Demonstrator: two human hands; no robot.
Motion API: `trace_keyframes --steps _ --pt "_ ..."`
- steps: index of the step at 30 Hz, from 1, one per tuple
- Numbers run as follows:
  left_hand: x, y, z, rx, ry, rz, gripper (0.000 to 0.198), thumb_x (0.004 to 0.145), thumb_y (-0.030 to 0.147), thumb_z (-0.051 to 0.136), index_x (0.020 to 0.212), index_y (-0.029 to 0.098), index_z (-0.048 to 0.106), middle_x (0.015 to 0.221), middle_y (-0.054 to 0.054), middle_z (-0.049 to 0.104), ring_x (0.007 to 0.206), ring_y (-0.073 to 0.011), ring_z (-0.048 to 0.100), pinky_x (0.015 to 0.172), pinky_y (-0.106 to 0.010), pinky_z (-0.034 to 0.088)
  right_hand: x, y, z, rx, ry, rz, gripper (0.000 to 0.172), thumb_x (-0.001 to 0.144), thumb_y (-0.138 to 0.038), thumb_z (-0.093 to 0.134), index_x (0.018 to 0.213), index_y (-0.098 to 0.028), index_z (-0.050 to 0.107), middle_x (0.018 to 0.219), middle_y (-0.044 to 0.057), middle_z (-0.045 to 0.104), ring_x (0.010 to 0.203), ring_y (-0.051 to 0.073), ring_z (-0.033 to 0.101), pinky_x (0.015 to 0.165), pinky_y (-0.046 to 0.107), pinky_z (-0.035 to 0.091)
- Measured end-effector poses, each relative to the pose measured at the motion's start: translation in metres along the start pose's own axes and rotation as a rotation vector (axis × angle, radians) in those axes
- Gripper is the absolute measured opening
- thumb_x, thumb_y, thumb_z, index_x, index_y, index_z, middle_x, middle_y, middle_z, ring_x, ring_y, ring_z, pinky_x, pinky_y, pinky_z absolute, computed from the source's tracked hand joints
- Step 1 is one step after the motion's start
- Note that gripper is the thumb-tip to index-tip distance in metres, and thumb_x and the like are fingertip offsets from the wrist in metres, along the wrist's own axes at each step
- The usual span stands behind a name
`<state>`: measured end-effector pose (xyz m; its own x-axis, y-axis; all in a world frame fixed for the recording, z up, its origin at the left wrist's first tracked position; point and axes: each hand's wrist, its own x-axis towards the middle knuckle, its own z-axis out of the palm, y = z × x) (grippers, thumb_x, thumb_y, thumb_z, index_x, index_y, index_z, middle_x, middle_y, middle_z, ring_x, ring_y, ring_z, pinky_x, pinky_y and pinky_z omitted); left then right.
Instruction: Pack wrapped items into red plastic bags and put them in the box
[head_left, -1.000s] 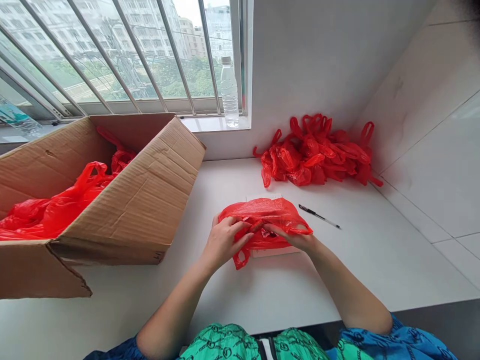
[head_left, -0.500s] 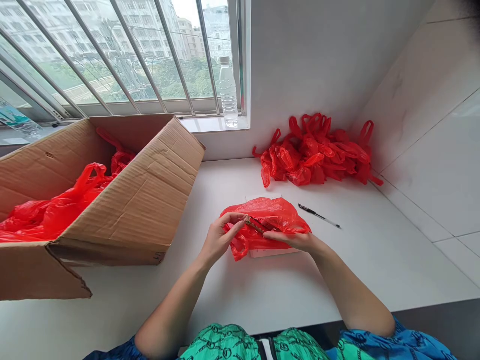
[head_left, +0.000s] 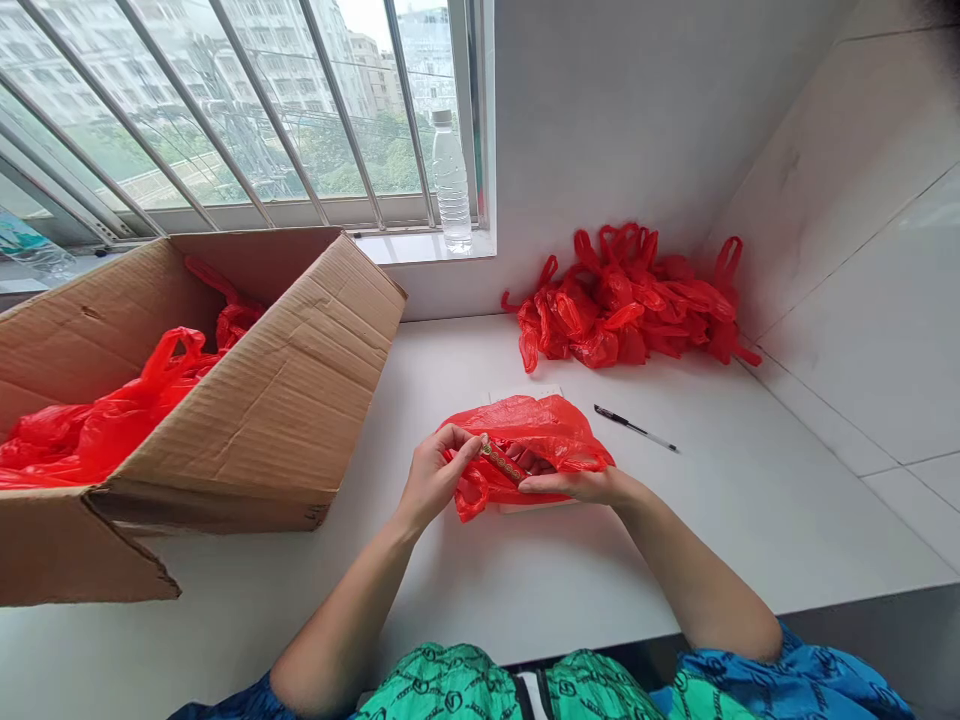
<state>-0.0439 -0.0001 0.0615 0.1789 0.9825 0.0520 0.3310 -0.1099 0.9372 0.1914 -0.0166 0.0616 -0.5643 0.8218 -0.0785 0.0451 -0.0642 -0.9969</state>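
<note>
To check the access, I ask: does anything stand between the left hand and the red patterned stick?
Nothing visible does: the left hand holds the stick by its left end. The red bag lies behind it, and the right hand is at its right end.

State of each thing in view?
Slim red gold-patterned object: pinched by left hand
Central red plastic bag: mouth open
Red plastic bag pile: heaped, crumpled
Brown cardboard box: open, red plastic bags inside
Black-and-clear pen: lying flat
Clear plastic capped bottle: upright
Teal-labelled clear bottle: cut off by frame
</note>
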Motion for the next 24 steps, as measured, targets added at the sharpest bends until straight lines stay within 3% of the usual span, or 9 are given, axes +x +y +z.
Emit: trace_keyframes --steps 6,16,19,21,24 --pt "-0.002 0.002 -0.001 -0.025 -0.017 0.007 0.034 0.088 0.048 0.064 0.075 0.016 0.06 0.074 -0.001 0.061 0.071 -0.0126 0.055 0.067 -0.023 0.044 0.002 0.007 -0.002 0.049 -0.086 -0.043 0.026 0.081 -0.027 0.073 0.106 -0.024 0.066 0.088 -0.001 0.065 0.086 0.016 0.063 0.085 0.033 0.055" --pt "-0.002 0.0 0.0 0.042 -0.024 0.067 0.032 0.09 0.045 0.062 0.076 0.017 0.06 0.078 -0.002 0.066 0.077 -0.0156 0.061 0.072 -0.025 0.047 0.002 0.013 0.003 -0.022 -0.054 -0.019 0.035 0.083 -0.036 0.074 0.115 -0.028 0.063 0.103 0.002 0.067 0.095 0.019 0.064 0.088 0.036 0.054" --pt "-0.001 0.0 0.001 0.03 -0.027 0.086 0.031 0.091 0.044 0.06 0.076 0.017 0.061 0.077 -0.002 0.066 0.076 -0.016 0.063 0.071 -0.025 0.048 0.003 0.009 0.006 -0.069 -0.019 -0.029 0.017 0.09 -0.041 0.065 0.099 -0.026 0.066 0.09 0.0 0.064 0.084 0.018 0.062 0.083 0.034 0.054" --pt "-0.001 -0.001 0.001 0.022 -0.038 0.099 0.031 0.092 0.044 0.059 0.076 0.017 0.061 0.077 -0.002 0.066 0.076 -0.0159 0.064 0.071 -0.025 0.049 0.003 0.005 0.007 -0.085 -0.026 -0.043 0.019 0.093 -0.042 0.06 0.087 -0.024 0.065 0.081 0.0 0.061 0.078 0.017 0.06 0.08 0.032 0.053" --pt "-0.001 -0.002 0.002 0.035 -0.05 0.123 0.031 0.094 0.043 0.057 0.077 0.018 0.061 0.077 -0.001 0.067 0.075 -0.0157 0.065 0.071 -0.025 0.05 0.003 0.0 0.005 -0.09 -0.028 -0.052 0.021 0.092 -0.043 0.06 0.087 -0.023 0.065 0.079 -0.001 0.061 0.077 0.017 0.06 0.078 0.032 0.053"
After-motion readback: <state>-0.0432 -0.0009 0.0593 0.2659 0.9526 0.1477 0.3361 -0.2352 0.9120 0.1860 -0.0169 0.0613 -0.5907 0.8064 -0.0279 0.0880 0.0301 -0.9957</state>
